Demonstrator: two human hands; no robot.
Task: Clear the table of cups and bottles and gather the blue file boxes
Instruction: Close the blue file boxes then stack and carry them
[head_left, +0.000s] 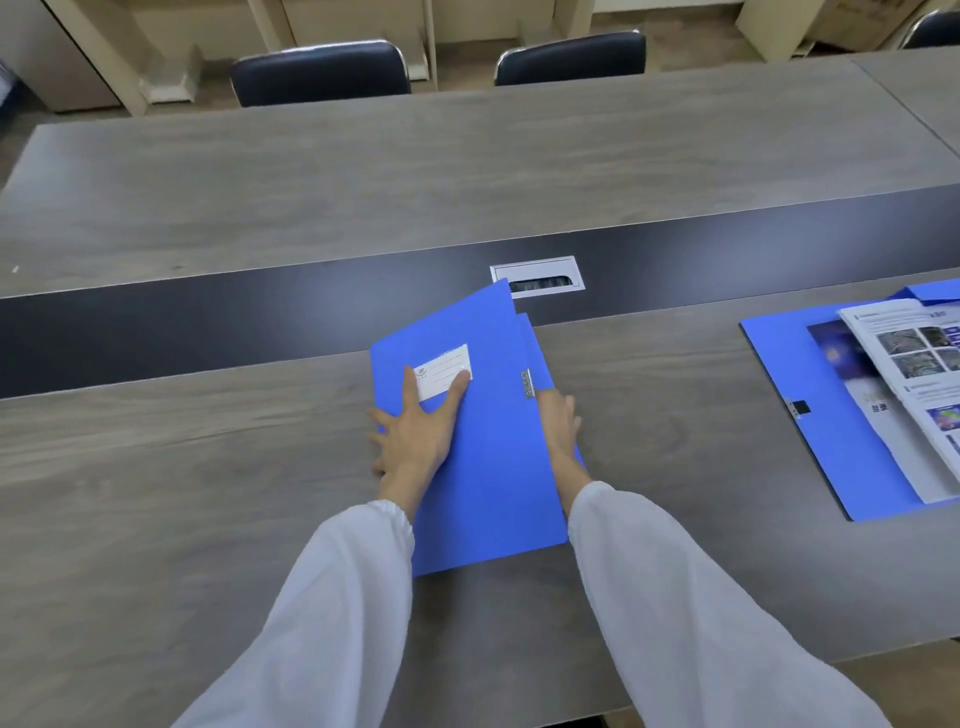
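A blue file box (488, 452) with a white label lies on the grey table (208, 493) right in front of me, its lid nearly down and a metal clasp on its right edge. My left hand (415, 431) lies flat on the lid, fingers spread over the label. My right hand (558, 426) holds the box's right edge just below the clasp. A second blue file box (810, 415) lies open at the right, with printed booklets (914, 384) in it. No cups or bottles are in view.
A dark strip runs across the table's middle with a silver cable port (537, 276) just beyond the box. Two dark chairs (319, 70) stand at the far side. Pale cabinets line the back wall. The table's near edge is at the lower right.
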